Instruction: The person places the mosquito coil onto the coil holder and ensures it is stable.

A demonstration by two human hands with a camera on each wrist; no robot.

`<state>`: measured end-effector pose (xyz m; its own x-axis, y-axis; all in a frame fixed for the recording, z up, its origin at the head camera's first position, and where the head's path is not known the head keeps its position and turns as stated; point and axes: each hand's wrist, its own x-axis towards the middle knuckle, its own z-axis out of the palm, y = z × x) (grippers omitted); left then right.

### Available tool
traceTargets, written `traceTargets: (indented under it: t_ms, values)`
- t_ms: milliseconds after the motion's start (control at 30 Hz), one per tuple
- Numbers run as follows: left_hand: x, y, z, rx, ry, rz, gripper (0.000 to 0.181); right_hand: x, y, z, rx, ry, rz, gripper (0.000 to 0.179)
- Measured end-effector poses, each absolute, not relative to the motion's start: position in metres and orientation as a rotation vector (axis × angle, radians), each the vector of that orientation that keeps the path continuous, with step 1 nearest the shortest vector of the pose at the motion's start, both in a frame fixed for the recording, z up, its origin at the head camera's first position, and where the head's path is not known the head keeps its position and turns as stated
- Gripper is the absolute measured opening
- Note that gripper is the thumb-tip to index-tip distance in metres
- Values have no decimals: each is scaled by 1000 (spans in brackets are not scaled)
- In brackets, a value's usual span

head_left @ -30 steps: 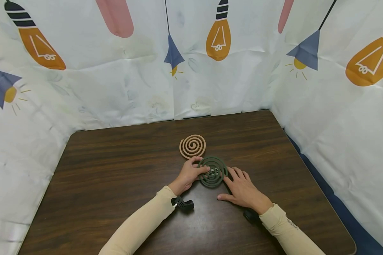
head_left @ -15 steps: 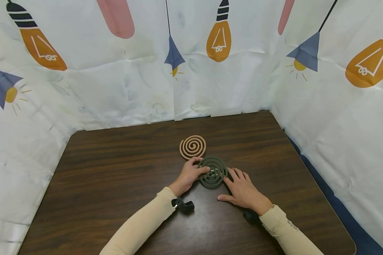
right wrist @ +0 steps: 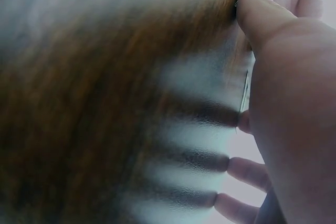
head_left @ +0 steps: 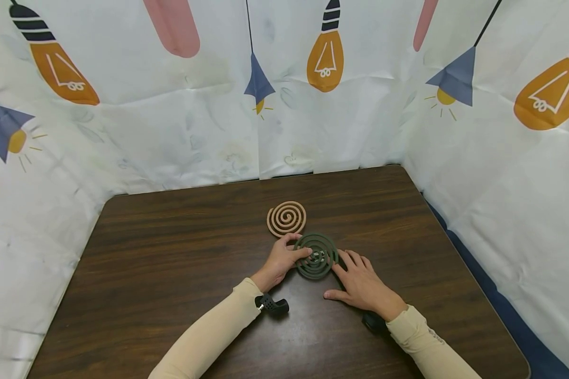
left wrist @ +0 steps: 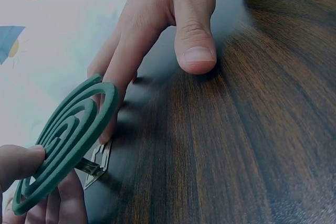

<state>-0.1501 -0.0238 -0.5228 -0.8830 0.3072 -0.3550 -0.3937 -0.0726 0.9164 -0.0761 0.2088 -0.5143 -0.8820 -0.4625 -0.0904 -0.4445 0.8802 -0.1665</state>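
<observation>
My left hand (head_left: 278, 260) pinches a dark green mosquito coil (left wrist: 68, 129) at its left side, thumb on top and fingers underneath. The coil is held tilted above the table, as the left wrist view shows. Beneath it a small flat metal coil stand (left wrist: 98, 167) lies on the wood, with a raised tongue reaching up toward the coil. My right hand (head_left: 360, 281) is spread palm down, its fingertips on the table. One of its fingertips is right at the stand's edge, and the fingers are close to the coil's right rim.
A tan mosquito coil (head_left: 286, 217) lies flat just beyond my left hand. The dark wood-grain table (head_left: 170, 252) has white cloth walls (head_left: 208, 126) printed with lamps around its back and sides. A black wrist device (head_left: 272, 305) is strapped below my left hand.
</observation>
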Motion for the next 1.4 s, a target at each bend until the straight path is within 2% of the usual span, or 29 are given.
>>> traceTargets:
  t_ms: [1400]
  values:
    - [-149, -22, -521, -76, 1771, 2008, 48, -76, 212, -515, -725, 2934, -224, 77]
